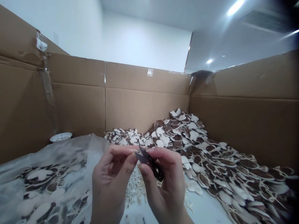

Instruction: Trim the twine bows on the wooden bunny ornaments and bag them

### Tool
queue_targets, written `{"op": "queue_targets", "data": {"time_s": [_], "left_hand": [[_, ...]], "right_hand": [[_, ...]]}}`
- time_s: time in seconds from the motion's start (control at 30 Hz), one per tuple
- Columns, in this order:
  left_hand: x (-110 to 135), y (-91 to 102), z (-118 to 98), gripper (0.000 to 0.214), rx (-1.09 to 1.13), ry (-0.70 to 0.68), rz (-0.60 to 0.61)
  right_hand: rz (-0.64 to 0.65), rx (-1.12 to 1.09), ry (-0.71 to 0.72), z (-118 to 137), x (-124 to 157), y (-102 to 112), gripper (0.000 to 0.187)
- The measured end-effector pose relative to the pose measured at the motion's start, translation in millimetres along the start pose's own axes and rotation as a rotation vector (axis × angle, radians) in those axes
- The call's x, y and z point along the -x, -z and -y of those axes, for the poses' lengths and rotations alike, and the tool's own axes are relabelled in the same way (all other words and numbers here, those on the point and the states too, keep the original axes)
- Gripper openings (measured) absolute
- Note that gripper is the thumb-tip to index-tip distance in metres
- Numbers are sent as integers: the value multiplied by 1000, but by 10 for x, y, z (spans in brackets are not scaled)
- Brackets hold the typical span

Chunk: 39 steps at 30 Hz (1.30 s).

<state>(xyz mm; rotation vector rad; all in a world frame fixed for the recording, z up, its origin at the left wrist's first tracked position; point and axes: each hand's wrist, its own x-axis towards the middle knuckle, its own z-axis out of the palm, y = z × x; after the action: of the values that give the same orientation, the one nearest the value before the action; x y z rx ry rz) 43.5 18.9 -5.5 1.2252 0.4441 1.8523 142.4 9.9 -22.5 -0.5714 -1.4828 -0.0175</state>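
My right hand [167, 179] grips a pair of dark thread snips [152, 165], their pointed blades parted and aimed up and left. Close by on the left, my left hand [112, 179] is closed in a pinch, thumb against fingers, right at the blade tips. Whatever is between those fingers is too small or too hidden to make out. Beneath both hands lies a scatter of small pale clippings [134, 189] on a white surface [205, 207].
A large heap of brown-and-white flat rounded-lobe pieces [217, 165] with pale cord edging rises at right and back. More such pieces lie under a clear plastic bag [77, 149] at left. A white bowl [60, 137] stands behind it. Cardboard walls [144, 102] enclose everything.
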Motion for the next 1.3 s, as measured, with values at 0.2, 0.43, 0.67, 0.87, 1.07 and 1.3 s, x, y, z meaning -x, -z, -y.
{"op": "queue_targets", "data": {"time_s": [0.2, 0.43, 0.67, 0.87, 1.07, 1.3], "left_hand": [[29, -7, 12, 4, -86, -73, -29], [41, 6, 35, 4, -100, -109, -5], [26, 6, 37, 3, -120, -94, -7], [36, 4, 39, 4, -108, -88, -7], [48, 19, 43, 5, -75, -92, 42], [19, 6, 17, 5, -22, -17, 38]], "right_hand": [[-23, -65, -2, -8, -6, -42, 27], [-88, -95, 31, -31, 35, -84, 21], [-134, -63, 61, -17, 19, -93, 17], [-156, -40, 58, -21, 22, -103, 12], [-152, -62, 44, -27, 30, -101, 15], [-217, -94, -3, -13, 13, -67, 10]]}}
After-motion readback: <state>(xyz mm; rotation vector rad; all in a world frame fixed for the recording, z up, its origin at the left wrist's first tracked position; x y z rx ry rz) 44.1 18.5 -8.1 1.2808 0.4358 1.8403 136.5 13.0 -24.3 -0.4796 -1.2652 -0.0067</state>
